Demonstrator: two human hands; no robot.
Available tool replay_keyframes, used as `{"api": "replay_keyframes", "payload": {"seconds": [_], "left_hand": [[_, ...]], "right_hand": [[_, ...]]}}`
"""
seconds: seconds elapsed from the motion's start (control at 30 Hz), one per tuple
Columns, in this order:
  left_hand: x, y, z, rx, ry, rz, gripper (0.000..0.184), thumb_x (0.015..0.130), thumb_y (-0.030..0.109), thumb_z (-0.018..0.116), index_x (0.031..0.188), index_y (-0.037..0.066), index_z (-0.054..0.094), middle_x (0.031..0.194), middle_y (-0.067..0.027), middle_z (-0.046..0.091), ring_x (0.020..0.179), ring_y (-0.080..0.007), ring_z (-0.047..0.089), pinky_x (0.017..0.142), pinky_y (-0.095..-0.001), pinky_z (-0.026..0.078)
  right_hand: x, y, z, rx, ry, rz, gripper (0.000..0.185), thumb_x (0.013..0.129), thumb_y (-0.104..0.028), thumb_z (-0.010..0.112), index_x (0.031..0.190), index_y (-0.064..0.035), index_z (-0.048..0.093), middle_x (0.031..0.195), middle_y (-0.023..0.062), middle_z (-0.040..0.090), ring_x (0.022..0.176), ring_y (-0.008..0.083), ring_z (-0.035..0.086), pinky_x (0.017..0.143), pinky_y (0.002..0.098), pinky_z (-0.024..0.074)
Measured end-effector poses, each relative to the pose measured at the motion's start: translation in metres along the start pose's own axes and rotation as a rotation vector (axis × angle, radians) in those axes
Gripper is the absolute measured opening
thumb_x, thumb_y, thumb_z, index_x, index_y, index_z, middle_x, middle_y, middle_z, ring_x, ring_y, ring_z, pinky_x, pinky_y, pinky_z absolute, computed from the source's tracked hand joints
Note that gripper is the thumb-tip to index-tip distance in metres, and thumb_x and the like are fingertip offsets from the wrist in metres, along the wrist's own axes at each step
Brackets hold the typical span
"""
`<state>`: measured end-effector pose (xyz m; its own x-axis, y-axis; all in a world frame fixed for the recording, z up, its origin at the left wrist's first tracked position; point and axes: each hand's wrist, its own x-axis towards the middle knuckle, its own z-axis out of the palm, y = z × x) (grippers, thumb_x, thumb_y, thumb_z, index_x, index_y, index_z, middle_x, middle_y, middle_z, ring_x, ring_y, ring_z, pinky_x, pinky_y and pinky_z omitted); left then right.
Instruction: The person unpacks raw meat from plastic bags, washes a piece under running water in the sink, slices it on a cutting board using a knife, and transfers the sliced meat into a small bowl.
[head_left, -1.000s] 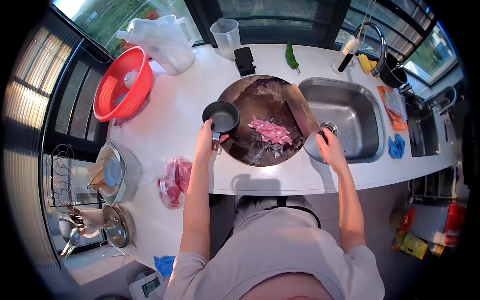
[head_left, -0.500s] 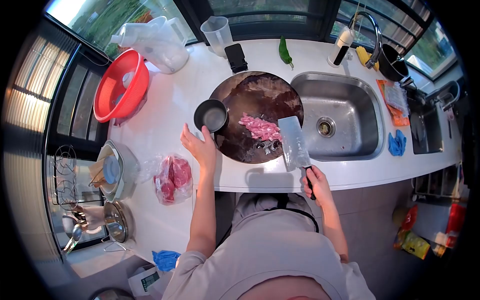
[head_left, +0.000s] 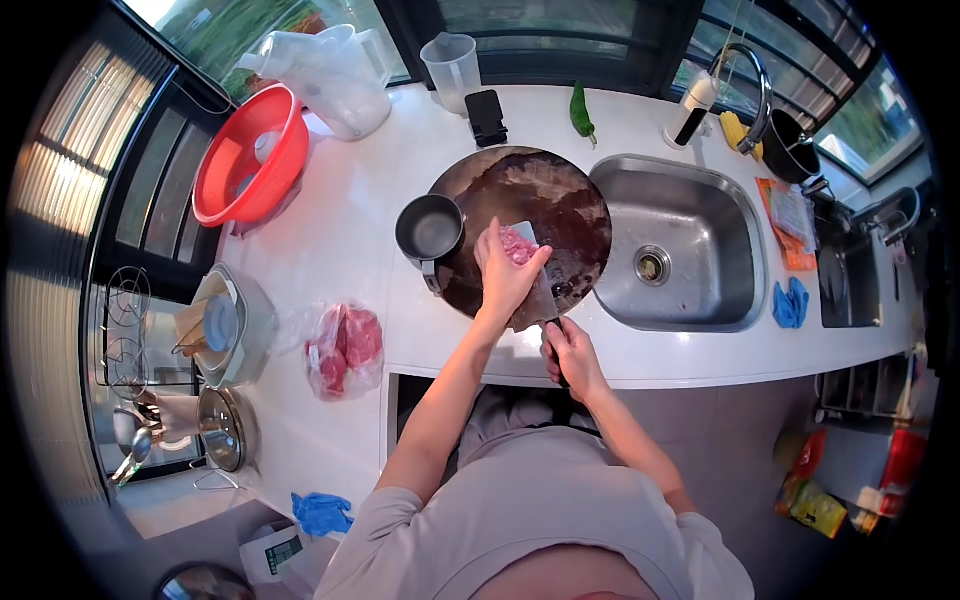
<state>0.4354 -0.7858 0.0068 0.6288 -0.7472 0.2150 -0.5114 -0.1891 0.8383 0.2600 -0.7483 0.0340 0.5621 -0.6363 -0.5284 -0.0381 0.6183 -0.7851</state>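
Observation:
My right hand (head_left: 574, 355) grips the black handle of a cleaver (head_left: 538, 302). Its broad blade lies low over the round, dark, wet cutting board (head_left: 570, 215), pointing away from me. Cupped over the blade, my left hand (head_left: 508, 275) has its fingers and thumb around a small heap of chopped pink meat (head_left: 516, 246). Part of the meat and blade is hidden beneath that hand. Just left of it, a dark round pot (head_left: 431, 228) with a short handle stands at the board's left edge.
To the right is a steel sink (head_left: 690, 240). Bagged raw meat (head_left: 345, 350) lies on the left of the counter, with a red colander (head_left: 252, 160) further back. A green pepper (head_left: 581, 112), a phone-like black object (head_left: 487, 118) and a clear jug (head_left: 452, 72) stand along the back.
My left hand has moved from beside the pot onto the meat. The cleaver has shifted left under the meat, gathering it onto the blade. The pot's handle now shows.

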Motion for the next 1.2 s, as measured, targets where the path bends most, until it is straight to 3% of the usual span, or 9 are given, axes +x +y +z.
{"api": "replay_keyframes", "payload": {"seconds": [0.23, 0.43, 0.5, 0.57, 0.7, 0.8, 0.83, 1.03, 1.2], "left_hand": [[0.014, 0.02, -0.012, -0.053, 0.285, 0.131, 0.08, 0.072, 0.023, 0.086, 0.138, 0.0, 0.045, 0.136, -0.0233, 0.043, 0.128, -0.0394, 0.043, 0.107, -0.0456, 0.038], [0.061, 0.007, -0.067, 0.033, 0.594, 0.072, 0.052, 0.088, 0.024, 0.074, 0.125, -0.007, 0.055, 0.119, -0.0212, 0.057, 0.109, -0.0318, 0.059, 0.097, -0.0397, 0.046], [0.074, -0.014, -0.078, -0.096, 0.521, -0.074, 0.047, 0.09, 0.026, 0.072, 0.12, -0.006, 0.057, 0.119, -0.0216, 0.056, 0.107, -0.033, 0.059, 0.095, -0.0401, 0.046], [0.077, -0.029, -0.082, -0.097, 0.445, -0.175, 0.036, 0.094, 0.027, 0.066, 0.11, -0.005, 0.063, 0.113, -0.0199, 0.061, 0.099, -0.0317, 0.062, 0.09, -0.0396, 0.048], [0.07, -0.028, -0.104, -0.074, 0.495, -0.063, 0.029, 0.1, 0.024, 0.059, 0.109, -0.002, 0.067, 0.107, -0.0141, 0.067, 0.099, -0.0249, 0.065, 0.088, -0.0348, 0.049], [0.051, -0.039, -0.118, -0.055, 0.558, -0.097, 0.026, 0.098, 0.021, 0.06, 0.107, -0.003, 0.066, 0.106, -0.0164, 0.066, 0.1, -0.0299, 0.063, 0.091, -0.0381, 0.048], [0.043, -0.049, -0.115, -0.098, 0.592, -0.132, 0.034, 0.098, 0.022, 0.061, 0.117, -0.005, 0.06, 0.105, -0.0168, 0.065, 0.096, -0.0263, 0.064, 0.083, -0.0353, 0.051], [0.017, -0.065, -0.109, -0.618, 0.308, -0.619, 0.052, 0.099, 0.024, 0.06, 0.139, -0.003, 0.039, 0.09, -0.0115, 0.066, 0.071, -0.0137, 0.065, 0.059, -0.0254, 0.05], [0.025, -0.061, -0.111, -0.683, 0.194, -0.635, 0.038, 0.098, 0.017, 0.057, 0.132, 0.001, 0.047, 0.079, -0.0066, 0.066, 0.055, -0.0104, 0.061, 0.048, -0.0232, 0.047]], "right_hand": [[-0.004, -0.028, 0.018, -0.058, -0.056, -0.091, 0.019, 0.102, -0.025, 0.054, 0.104, -0.006, 0.054, 0.066, -0.0031, 0.045, 0.044, 0.0061, 0.04, 0.038, 0.0248, 0.0327], [0.014, -0.055, 0.064, -0.208, -0.129, -0.214, 0.026, 0.102, -0.024, 0.055, 0.119, -0.005, 0.056, 0.063, -0.0037, 0.047, 0.044, 0.0049, 0.044, 0.037, 0.0248, 0.036], [0.011, -0.07, 0.073, -0.314, -0.069, -0.192, 0.027, 0.1, -0.025, 0.059, 0.118, -0.005, 0.059, 0.068, 0.0015, 0.057, 0.052, 0.009, 0.053, 0.047, 0.0276, 0.044], [0.028, -0.059, 0.062, -0.436, 0.015, -0.371, 0.027, 0.098, -0.024, 0.061, 0.116, -0.0037, 0.061, 0.074, 0.0054, 0.062, 0.061, 0.0123, 0.058, 0.057, 0.0293, 0.0471], [0.039, -0.066, 0.037, -0.594, 0.178, -0.594, 0.027, 0.094, -0.02, 0.063, 0.115, -0.0027, 0.064, 0.087, 0.0139, 0.068, 0.076, 0.0192, 0.064, 0.072, 0.0314, 0.0489], [0.043, -0.077, 0.021, -0.81, 0.288, -0.757, 0.027, 0.093, -0.017, 0.063, 0.117, -0.0042, 0.063, 0.093, 0.0181, 0.069, 0.081, 0.0332, 0.067, 0.071, 0.0385, 0.0507], [0.046, -0.077, 0.015, -0.993, 0.377, -0.85, 0.031, 0.093, -0.019, 0.063, 0.121, -0.0068, 0.063, 0.092, 0.0173, 0.067, 0.084, 0.0386, 0.065, 0.069, 0.0454, 0.0497], [0.064, -0.062, -0.005, -1.45, 0.497, -0.808, 0.037, 0.087, -0.017, 0.07, 0.124, -0.0201, 0.066, 0.089, 0.006, 0.056, 0.081, 0.0279, 0.064, 0.065, 0.0422, 0.0515], [0.078, -0.043, -0.009, -1.537, 0.491, -0.836, 0.045, 0.084, -0.014, 0.072, 0.127, -0.021, 0.065, 0.09, 0.004, 0.055, 0.087, 0.023, 0.06, 0.068, 0.0391, 0.0513]]}}
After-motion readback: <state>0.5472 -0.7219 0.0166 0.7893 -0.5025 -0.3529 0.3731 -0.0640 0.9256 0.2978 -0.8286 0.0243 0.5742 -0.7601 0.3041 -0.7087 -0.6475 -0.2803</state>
